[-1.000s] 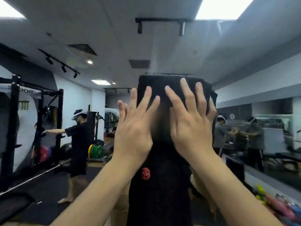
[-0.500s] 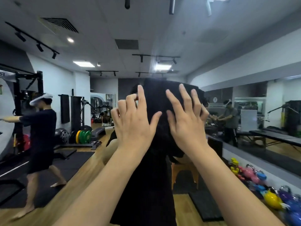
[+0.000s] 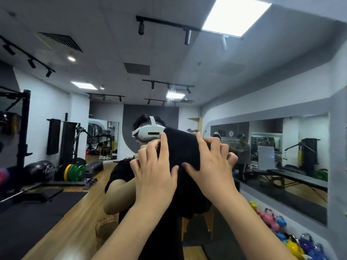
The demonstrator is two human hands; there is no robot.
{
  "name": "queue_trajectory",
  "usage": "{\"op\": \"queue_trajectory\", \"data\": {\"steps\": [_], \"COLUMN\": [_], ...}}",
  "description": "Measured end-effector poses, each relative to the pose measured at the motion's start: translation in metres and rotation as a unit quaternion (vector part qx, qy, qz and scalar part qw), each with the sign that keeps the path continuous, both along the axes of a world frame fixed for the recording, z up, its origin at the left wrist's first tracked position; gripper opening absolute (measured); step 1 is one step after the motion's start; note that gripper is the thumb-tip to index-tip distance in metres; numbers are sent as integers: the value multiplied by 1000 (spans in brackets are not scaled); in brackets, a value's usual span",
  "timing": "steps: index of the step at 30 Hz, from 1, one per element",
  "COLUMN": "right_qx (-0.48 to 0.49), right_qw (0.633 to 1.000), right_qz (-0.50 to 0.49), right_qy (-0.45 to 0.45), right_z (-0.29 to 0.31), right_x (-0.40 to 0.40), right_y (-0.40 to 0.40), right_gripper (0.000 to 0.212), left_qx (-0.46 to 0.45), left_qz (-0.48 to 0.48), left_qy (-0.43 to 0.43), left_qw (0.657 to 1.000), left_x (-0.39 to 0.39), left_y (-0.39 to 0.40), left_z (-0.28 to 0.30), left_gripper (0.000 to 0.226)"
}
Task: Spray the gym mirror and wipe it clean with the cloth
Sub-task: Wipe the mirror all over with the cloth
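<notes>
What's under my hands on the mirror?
A black cloth, pressed to the mirror by the left hand and right hand. The glass behind it is covered, so its state cannot be seen.

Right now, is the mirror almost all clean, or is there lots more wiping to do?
Spraying looks done: no spray bottle shows in either hand. Wiping is under way: the left hand and right hand press the black cloth against the mirror. What's left is hard to judge, but a cluster of small spots shows on the glass above the cloth, so that part likely needs a pass.
</notes>
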State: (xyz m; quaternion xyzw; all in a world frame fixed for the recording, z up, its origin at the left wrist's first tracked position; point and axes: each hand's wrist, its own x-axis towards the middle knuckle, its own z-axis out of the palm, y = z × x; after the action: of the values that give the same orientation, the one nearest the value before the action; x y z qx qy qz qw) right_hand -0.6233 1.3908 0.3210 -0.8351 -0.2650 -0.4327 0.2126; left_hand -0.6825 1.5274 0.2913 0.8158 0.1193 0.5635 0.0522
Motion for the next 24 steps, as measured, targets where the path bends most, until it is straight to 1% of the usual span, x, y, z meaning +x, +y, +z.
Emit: {"op": "queue_trajectory", "data": {"steps": [4,6,7,8,10,12,14,15,18,20,22,24], "right_qx": [5,-3,-5,-5,-9,-6,-7,-14,-31,-43,-44,-29], "right_qw": [1000,999,999,998,996,991,981,977,969,966,963,963], "right_qz": [-15,-3,12,28,57,92,128,143,149,141,149,153], "right_qy": [13,32,42,55,75,101,143,158,196,211,220,221], "right_z": [3,2,2,1,-1,-2,-2,-1,-5,-8,-13,-20], "right_x": [-3,-5,-6,-8,-10,-13,-18,-19,-16,-18,-21,-24], "right_y": [-4,-7,-8,-10,-18,-32,-50,-60,-98,-126,-158,-196], "right_gripper": [66,54,44,37,35,34,33,32,31,31,25,17], "left_qx": [18,7,-13,-38,-76,-106,-159,-181,-203,-238,-288,-336], "left_qz": [-7,-12,-31,-60,-117,-198,-311,-349,-390,-420,-471,-523], "left_qy": [-7,14,21,20,12,17,35,52,120,164,200,229], "left_qw": [1000,1000,999,997,990,974,936,918,890,860,809,749], "left_x": [4,3,2,0,-3,-5,-8,-9,-7,-7,-7,-5], "left_y": [1,0,-1,-2,-3,-6,-13,-16,-32,-48,-73,-108], "left_z": [-7,-8,-7,-7,-6,-5,-6,-5,-10,-12,-15,-20], "left_gripper": [102,98,90,77,49,37,29,28,31,34,29,18]}}
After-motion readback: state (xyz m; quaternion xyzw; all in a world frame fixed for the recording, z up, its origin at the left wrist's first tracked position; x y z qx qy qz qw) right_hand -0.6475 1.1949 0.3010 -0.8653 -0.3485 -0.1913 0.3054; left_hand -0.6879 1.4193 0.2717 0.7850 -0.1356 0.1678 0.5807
